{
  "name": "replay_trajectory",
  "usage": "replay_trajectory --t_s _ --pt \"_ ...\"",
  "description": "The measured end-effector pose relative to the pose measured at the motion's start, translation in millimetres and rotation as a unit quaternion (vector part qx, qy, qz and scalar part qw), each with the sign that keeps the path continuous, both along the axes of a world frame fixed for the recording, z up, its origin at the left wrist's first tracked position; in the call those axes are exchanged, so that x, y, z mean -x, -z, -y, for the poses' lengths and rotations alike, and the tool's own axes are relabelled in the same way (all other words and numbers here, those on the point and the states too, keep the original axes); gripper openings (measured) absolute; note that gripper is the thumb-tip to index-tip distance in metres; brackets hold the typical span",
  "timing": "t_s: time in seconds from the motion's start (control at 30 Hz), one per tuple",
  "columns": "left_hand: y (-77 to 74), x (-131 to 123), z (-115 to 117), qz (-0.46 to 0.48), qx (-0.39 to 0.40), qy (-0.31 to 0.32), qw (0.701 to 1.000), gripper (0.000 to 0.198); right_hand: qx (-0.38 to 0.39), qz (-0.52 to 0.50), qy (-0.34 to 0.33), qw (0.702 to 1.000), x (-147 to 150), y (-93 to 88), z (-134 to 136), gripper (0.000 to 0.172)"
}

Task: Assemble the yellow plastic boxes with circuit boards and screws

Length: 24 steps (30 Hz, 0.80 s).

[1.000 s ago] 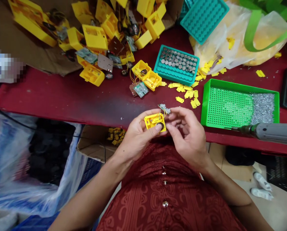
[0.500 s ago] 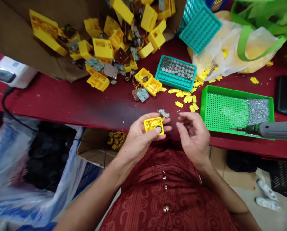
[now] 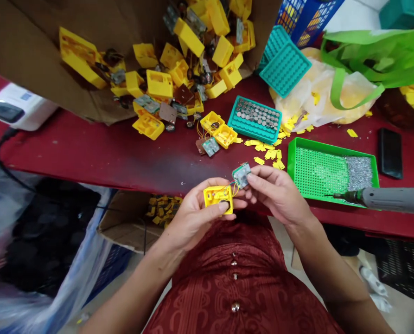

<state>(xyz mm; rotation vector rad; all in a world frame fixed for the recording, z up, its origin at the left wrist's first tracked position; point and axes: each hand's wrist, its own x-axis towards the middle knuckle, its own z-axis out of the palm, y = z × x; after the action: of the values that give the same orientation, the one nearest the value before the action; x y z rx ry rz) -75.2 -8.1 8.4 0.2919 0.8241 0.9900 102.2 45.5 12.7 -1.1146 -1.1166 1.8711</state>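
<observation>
My left hand (image 3: 201, 208) is closed around a small yellow plastic case (image 3: 213, 194), its open side facing up. The thumb presses on a round dark part (image 3: 224, 206) inside the case. Thin wires (image 3: 233, 185) run from the case to a small circuit board (image 3: 240, 175). Thumb and fingers of my right hand (image 3: 274, 190) pinch that board just right of the case. Beyond my hands, another opened yellow case (image 3: 224, 134) lies on the table with its own wired board (image 3: 211, 146).
A teal tray (image 3: 271, 135) holds rows of small round metal pieces. Yellow tabs (image 3: 258, 160) lie scattered beside it. A green basket (image 3: 292, 160) contains small metal pins, with a grey power screwdriver (image 3: 394, 199) reaching over it. Yellow cases fill a cardboard box (image 3: 29, 55) behind.
My right hand has moved in from the right and taken hold of the circuit board, which now shows its flat face. My left hand still holds the yellow case.
</observation>
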Motion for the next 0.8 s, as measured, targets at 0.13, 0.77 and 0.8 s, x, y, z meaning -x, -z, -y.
replay_trajectory --t_s 0.13,0.77,0.8 --pt "9.5 -1 0 -0.075 0.046 -0.058 0.994 0.049 -0.177 0.159 0.046 0.970 17 -10.9 2 0.014" --pt "0.6 34 11 0.080 0.042 -0.077 0.993 0.037 -0.572 0.288 -0.079 0.764 44 -24.0 40 0.014" --pt "-0.7 33 10 0.063 0.050 -0.073 0.994 0.035 -0.578 0.290 -0.086 0.758 44 -24.5 41 0.015"
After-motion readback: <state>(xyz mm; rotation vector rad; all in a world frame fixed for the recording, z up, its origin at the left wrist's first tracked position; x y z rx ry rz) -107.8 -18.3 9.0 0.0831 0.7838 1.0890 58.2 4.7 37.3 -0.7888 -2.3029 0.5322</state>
